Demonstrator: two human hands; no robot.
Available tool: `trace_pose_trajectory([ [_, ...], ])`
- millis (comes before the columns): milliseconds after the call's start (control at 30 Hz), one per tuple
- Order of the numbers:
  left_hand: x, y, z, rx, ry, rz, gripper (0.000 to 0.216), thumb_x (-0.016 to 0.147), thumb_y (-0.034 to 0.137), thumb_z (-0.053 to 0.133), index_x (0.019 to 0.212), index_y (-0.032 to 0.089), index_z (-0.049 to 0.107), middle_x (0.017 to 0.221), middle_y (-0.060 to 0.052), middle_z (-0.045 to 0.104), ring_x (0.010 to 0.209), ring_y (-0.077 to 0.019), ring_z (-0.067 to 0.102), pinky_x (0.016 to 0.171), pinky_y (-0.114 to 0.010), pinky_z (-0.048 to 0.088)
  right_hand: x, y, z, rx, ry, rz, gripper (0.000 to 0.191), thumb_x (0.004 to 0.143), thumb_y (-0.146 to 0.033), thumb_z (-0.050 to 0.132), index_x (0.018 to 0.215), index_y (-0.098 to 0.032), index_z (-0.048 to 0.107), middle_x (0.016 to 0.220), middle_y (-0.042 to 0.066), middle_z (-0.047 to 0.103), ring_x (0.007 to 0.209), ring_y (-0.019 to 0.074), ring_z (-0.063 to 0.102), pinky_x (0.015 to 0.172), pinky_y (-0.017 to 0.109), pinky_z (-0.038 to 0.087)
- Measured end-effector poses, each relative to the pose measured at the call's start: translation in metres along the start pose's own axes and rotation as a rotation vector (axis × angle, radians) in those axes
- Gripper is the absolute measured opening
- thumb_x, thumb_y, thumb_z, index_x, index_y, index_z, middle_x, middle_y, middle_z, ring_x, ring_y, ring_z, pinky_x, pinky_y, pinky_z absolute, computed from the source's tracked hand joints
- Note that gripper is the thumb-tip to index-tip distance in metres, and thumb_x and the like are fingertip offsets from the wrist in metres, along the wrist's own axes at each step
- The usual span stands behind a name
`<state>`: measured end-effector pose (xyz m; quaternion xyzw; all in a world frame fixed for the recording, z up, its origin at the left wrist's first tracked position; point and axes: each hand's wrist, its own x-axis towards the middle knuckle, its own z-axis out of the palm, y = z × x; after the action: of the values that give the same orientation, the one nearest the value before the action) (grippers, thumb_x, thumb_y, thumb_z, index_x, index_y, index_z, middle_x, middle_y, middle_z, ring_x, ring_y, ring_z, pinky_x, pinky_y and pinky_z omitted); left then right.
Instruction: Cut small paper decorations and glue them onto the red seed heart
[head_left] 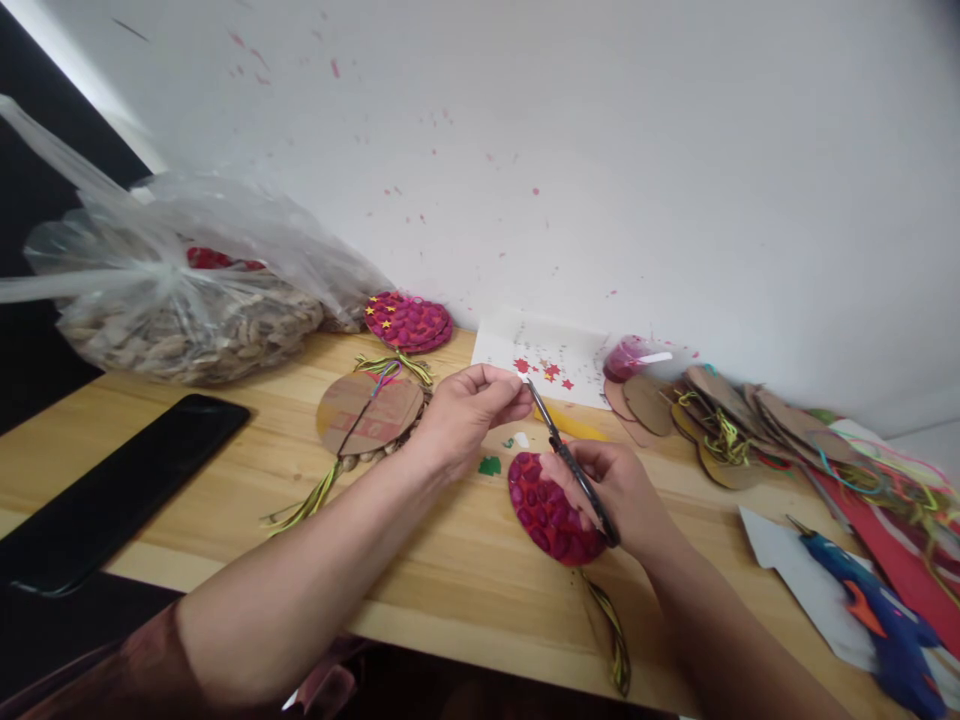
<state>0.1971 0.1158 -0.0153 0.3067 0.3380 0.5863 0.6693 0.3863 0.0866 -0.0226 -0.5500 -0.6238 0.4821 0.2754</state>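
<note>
My right hand [619, 490] is closed around black-handled scissors [559, 437], whose blades point up and left. Close to the blade tips, my left hand [476, 410] pinches a tiny pale scrap [523, 379] that looks like paper. Under my right hand lies a round red-and-purple disc [555, 510] covered in bumpy pieces, with a yellow-green tassel [611, 630] hanging towards the table edge. Small red stars [551, 372] sit on a white sheet [499, 335] behind my hands. A green scrap [490, 466] rests on the wood between my wrists.
A plastic bag [195, 310] of pale flat pieces stands back left, near a black phone [127, 490]. A cardboard disc [367, 415] and star-trimmed purple discs [411, 322] lie left. At right are a cup [626, 358], cardboard shapes [720, 420] and a blue glue gun [874, 610].
</note>
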Motion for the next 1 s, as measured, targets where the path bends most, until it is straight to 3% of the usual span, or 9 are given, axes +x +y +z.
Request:
trace_pose_trajectory([
  [467,0.0,-0.002,0.001,-0.006,0.002,0.009,0.018,0.074,0.023,0.077,0.073,0.011,0.064,0.076,-0.003,0.07,0.071,-0.0102,0.067,0.082,-0.028,0.055,0.001,0.004,0.0,0.042,-0.026,-0.002,0.041,0.077,-0.056,0.07,0.066,-0.017,0.061,0.055,-0.003,0.05,0.05,0.0108,0.04,0.048,0.025,0.031],
  [1000,-0.001,0.001,0.002,-0.033,0.013,0.017,0.016,0.073,0.022,0.076,0.072,0.011,0.064,0.075,-0.004,0.07,0.07,-0.0105,0.067,0.082,-0.029,0.055,-0.001,-0.007,0.0,-0.057,0.031,-0.069,0.037,0.076,-0.052,0.069,0.064,-0.017,0.064,0.058,0.0,0.057,0.054,0.0143,0.048,0.052,0.027,0.037],
])
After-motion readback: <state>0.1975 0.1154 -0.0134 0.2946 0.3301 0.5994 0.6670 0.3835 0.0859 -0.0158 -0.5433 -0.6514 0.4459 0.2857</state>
